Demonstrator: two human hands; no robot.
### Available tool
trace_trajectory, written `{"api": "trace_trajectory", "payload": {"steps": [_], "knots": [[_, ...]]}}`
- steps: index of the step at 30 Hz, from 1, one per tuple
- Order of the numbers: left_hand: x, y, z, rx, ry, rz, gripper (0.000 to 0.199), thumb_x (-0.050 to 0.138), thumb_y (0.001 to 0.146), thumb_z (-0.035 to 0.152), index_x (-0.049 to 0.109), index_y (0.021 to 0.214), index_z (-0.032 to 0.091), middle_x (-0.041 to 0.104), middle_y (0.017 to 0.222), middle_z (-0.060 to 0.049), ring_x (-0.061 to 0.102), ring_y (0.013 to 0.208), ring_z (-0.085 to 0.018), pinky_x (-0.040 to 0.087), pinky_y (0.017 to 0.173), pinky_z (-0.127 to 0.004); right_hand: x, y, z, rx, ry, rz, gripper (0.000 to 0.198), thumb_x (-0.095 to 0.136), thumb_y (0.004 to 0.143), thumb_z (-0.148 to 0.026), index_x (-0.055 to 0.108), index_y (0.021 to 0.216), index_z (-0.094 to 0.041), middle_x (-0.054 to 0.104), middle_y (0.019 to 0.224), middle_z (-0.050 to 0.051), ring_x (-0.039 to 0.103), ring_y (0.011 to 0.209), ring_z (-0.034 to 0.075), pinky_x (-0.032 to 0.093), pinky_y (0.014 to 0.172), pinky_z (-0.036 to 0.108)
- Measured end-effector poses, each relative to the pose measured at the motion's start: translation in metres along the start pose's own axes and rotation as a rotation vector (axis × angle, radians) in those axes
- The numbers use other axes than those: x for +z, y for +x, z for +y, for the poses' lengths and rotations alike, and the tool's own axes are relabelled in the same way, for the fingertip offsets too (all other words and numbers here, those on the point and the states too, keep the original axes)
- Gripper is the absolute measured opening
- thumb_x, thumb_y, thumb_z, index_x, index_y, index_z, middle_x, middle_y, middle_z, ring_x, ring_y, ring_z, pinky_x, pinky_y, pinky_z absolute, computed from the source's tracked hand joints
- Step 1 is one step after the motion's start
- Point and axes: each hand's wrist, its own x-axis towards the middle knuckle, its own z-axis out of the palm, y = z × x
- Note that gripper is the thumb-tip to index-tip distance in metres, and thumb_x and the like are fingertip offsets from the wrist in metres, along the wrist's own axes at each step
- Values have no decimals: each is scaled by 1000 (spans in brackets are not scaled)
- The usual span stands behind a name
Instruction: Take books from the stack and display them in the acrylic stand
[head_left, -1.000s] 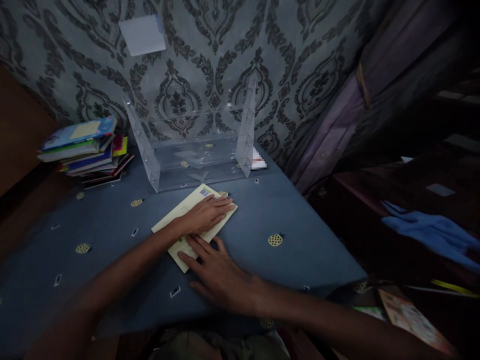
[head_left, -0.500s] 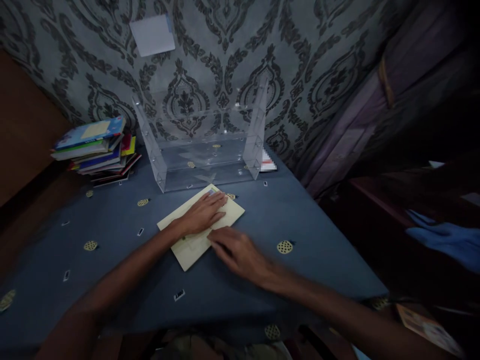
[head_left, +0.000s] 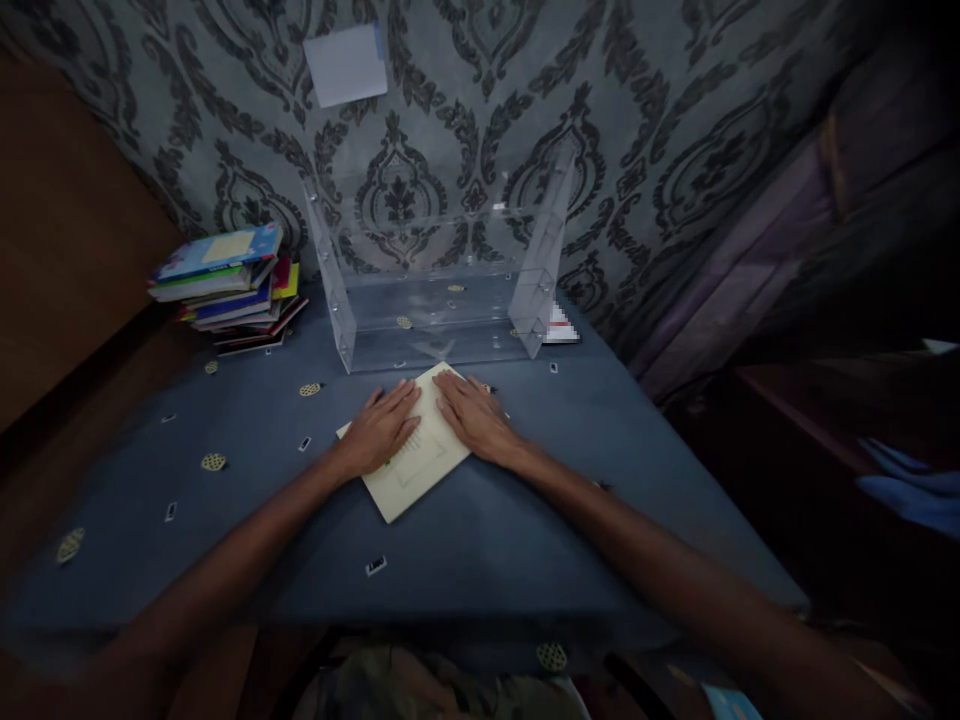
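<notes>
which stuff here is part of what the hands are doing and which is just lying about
In use:
booklet, pale, on the table
left hand, flat on it
right hand, flat on it

Apparently just lying about, untouched:
book stack
clear rack
wall paper sheet
blue cloth

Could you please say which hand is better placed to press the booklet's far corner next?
Probably the right hand: its fingertips lie close to that corner of the booklet, while the left hand lies farther off.
</notes>
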Motion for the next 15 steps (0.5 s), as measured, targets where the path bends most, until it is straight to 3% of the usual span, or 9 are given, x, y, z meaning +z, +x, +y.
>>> {"api": "trace_trajectory", "payload": {"steps": [8, 15], "knots": [[2, -45, -16, -72, 19, 69, 55, 22, 107, 41, 37, 154, 16, 34, 162, -11, 27, 153, -20, 24, 124, -44, -1, -2, 0, 10, -37, 18, 48, 35, 101, -32, 50, 145, -18, 54, 149, 14, 44, 143, 27, 32, 120, 55], [-4, -62, -4, -150, 57, 21, 60, 24, 106, 48, 32, 156, 15, 30, 163, -13, 20, 155, -25, 18, 124, -54, -8, -15, 6, 1, 49, 106, 42, 36, 98, -25, 58, 133, -15, 64, 135, 18, 54, 133, 31, 42, 112, 54]]}}
